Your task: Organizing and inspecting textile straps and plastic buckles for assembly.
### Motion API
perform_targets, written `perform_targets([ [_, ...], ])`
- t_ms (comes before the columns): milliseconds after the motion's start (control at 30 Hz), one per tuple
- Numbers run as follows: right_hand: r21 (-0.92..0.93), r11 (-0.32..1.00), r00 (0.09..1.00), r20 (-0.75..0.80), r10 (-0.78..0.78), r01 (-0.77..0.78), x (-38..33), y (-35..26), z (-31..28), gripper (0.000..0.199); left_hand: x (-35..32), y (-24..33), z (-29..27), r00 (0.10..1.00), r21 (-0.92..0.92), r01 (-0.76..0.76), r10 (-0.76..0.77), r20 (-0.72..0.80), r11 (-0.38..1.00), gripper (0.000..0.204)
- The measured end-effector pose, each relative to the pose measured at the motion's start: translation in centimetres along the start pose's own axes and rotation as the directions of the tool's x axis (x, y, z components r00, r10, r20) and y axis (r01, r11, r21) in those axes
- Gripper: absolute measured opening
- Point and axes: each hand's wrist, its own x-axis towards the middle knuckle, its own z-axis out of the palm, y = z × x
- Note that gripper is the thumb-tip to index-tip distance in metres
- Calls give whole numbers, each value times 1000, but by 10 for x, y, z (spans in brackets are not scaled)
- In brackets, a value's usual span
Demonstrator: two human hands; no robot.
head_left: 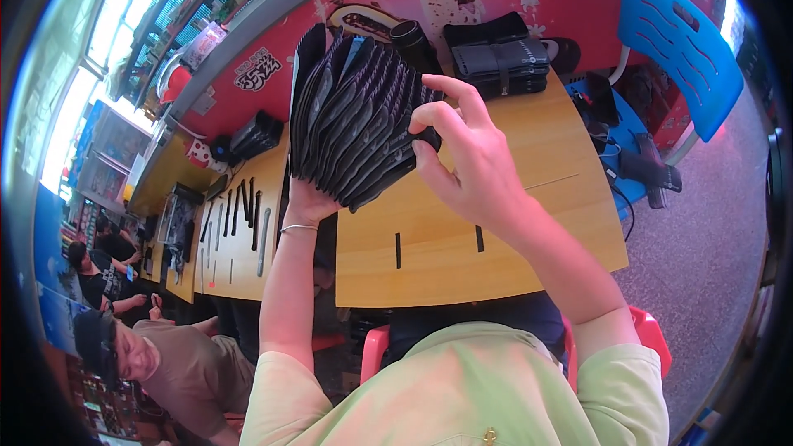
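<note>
A person's left hand (307, 202) props up a fanned stack of dark flat pieces (355, 116) from below, fingers closed under its near edge and mostly hidden, while the right hand (467, 157) pinches the stack's right edge between thumb and curled fingers. The stack is held upright above the wooden table (529, 223), near its far left corner. A strapped bundle (500, 58) of similar dark pieces lies on the far side of the table; a blue chair (677, 41) stands at far right. Another person (165, 363) sits at near left.
</note>
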Motion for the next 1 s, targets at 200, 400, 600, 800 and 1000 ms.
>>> perform_targets([
  [200,40,999,1000,3,27,-27,2,-7,-2,21,3,-4,2,997,7,-31,31,-77,1000,71],
  [400,12,1000,999,-51,-19,19,1,-4,3,21,5,-2,-9,983,116,15,-36,180,993,71],
  [600,-26,999,999,-36,-20,19,1,1,6,29,5,-3,-10,987,76,11,-23,158,997,70],
  [800,-41,999,999,-13,-29,29,4,-3,3,28,4,0,-5,992,88,-14,3,124,996,70],
  [1000,-19,1000,1000,-22,-15,14,3,-1,5,26,1,1,-6,989,108,-7,-9,149,994,69],
])
